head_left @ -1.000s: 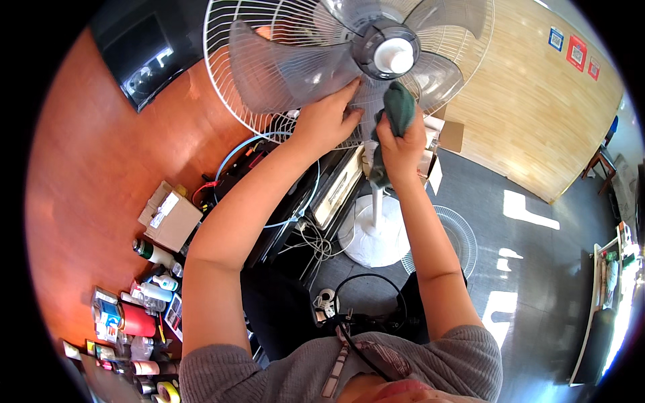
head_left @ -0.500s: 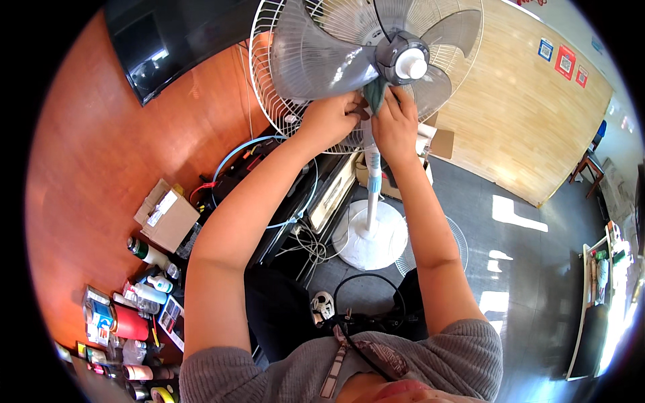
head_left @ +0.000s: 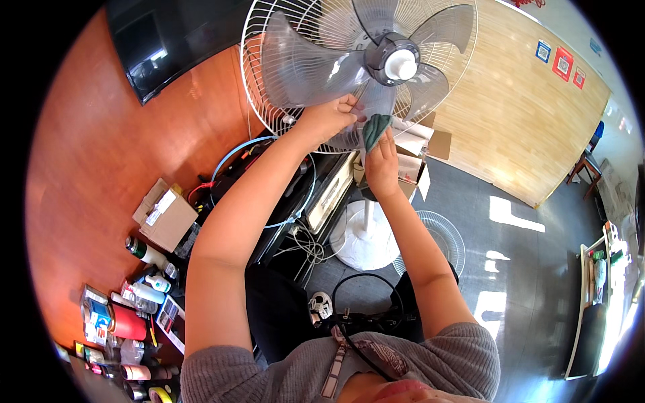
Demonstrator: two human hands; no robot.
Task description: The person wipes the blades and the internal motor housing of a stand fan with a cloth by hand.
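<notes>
A standing fan with its front guard off is in front of me; its translucent grey blades [head_left: 306, 67] circle a dark hub with a white cap [head_left: 401, 65]. My left hand [head_left: 330, 117] is closed at the left edge of the lower blade [head_left: 375, 101], its fingertips pinching there. Just right of it, my right hand [head_left: 383, 164] grips a folded dark green cloth [head_left: 377, 131] against the lower part of that blade. Behind the blades is the white wire rear guard [head_left: 252, 87]. A white round base [head_left: 363, 245] supports the fan's pole.
A round wire guard [head_left: 447, 242] lies on the grey floor beside the base. Left, a reddish-brown surface holds a cardboard box [head_left: 168, 218], bottles and a red container [head_left: 129, 322]. Loose white cables [head_left: 309, 248] lie near the base. An open carton [head_left: 410, 168] stands behind the fan.
My right hand has moved down and slightly left with the cloth, away from the hub. The blades have turned slightly and the fan head has shifted a little left. My left hand stays nearly in place.
</notes>
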